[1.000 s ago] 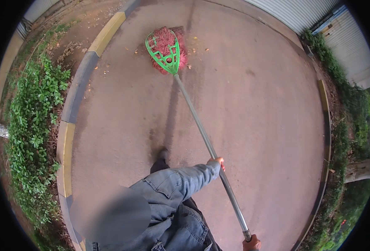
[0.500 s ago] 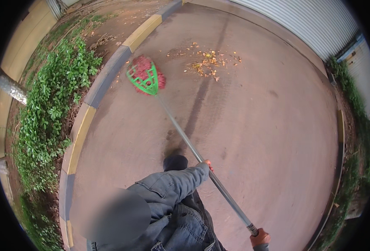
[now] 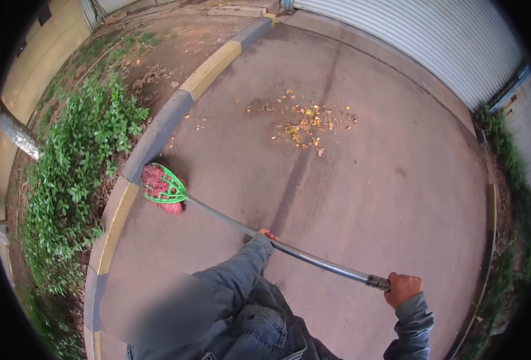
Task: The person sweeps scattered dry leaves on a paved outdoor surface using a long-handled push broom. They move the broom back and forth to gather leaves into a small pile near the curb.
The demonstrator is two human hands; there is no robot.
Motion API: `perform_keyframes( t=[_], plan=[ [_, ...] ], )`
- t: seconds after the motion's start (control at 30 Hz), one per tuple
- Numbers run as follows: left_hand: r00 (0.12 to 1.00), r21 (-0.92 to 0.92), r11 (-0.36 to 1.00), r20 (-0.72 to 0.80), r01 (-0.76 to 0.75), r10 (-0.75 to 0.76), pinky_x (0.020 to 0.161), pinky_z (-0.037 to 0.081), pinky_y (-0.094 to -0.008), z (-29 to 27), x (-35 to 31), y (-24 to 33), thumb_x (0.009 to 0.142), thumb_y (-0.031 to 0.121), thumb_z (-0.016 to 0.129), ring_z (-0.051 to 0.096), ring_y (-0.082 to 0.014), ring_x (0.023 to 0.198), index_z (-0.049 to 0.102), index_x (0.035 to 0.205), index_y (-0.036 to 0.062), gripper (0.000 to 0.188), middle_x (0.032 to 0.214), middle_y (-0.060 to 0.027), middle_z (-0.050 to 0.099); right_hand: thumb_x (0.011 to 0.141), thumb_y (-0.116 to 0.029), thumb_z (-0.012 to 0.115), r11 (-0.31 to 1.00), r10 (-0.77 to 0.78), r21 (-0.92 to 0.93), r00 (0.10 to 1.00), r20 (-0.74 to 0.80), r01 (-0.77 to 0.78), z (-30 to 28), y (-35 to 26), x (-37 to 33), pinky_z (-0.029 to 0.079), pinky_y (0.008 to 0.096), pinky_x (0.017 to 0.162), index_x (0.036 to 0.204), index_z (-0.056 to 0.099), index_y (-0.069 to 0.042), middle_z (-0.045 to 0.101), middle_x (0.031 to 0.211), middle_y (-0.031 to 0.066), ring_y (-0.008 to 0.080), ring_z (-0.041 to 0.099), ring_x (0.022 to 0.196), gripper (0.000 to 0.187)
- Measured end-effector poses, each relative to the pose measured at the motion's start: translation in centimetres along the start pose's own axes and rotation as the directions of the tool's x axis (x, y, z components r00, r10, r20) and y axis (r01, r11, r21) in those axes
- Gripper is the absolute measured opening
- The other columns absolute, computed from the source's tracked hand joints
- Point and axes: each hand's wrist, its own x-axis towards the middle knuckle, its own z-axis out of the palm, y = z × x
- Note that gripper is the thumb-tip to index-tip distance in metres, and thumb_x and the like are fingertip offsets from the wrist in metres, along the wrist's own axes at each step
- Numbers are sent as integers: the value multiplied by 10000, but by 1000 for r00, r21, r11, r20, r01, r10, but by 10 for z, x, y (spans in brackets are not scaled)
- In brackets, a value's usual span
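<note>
A long-handled broom (image 3: 319,261) with a metal pole slants across the ground in front of me. Its green fan-shaped head (image 3: 168,185) with red-pink bristles lies on the pavement at the left, close against the curb. My left hand (image 3: 267,234) is closed round the middle of the pole, mostly hidden behind the sleeve and pole. At the pole's dark grip end, my right hand (image 3: 405,289) is wrapped in a fist. A scattered heap of yellow and brown dry leaves (image 3: 310,123) lies on the pavement beyond the broom.
A curb (image 3: 163,129) painted yellow and grey runs along the left, with leafy green bushes (image 3: 76,156) and a tree trunk (image 3: 16,129) behind it. At the far right stands a corrugated metal wall (image 3: 421,42). Another curb (image 3: 491,210) with greenery borders the right side.
The broom head has swung left and nearer to me, up to the curb. My right hand has moved up and right with the pole end, my left hand leftward.
</note>
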Motion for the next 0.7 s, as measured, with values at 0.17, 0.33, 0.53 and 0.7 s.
perform_keyframes(
  t=[0.17,0.33,0.53,0.7],
  plan=[
    [996,63,997,-82,39,-34,472,417,-472,47,17,13,693,152,444,458,-325,426,353,470,69,255,437,-91,399,572,-152,585,998,66,-8,997,45,-66,1,4,35,395,378,440,623,526,-103,527,528,81,266,522,470,92],
    [985,200,965,-50,170,-163,437,406,-465,60,41,8,697,155,438,400,-301,381,348,486,66,246,441,-87,383,569,-152,583,966,241,73,965,103,-249,26,-20,1,382,395,430,602,496,-108,514,519,87,277,514,460,103],
    [954,500,829,15,251,-298,396,405,-466,50,61,-6,681,128,469,429,-297,377,382,517,72,194,444,-86,389,596,-169,559,855,444,211,879,172,-474,34,-109,-78,404,420,445,634,485,-119,532,557,105,308,522,483,97],
    [959,535,798,-97,277,-268,373,410,-451,55,12,-74,650,152,508,417,-270,370,400,568,41,175,480,-110,399,634,-145,538,751,513,343,826,235,-564,51,-121,-154,428,411,456,655,511,-111,542,579,113,315,524,496,48]
  ],
)
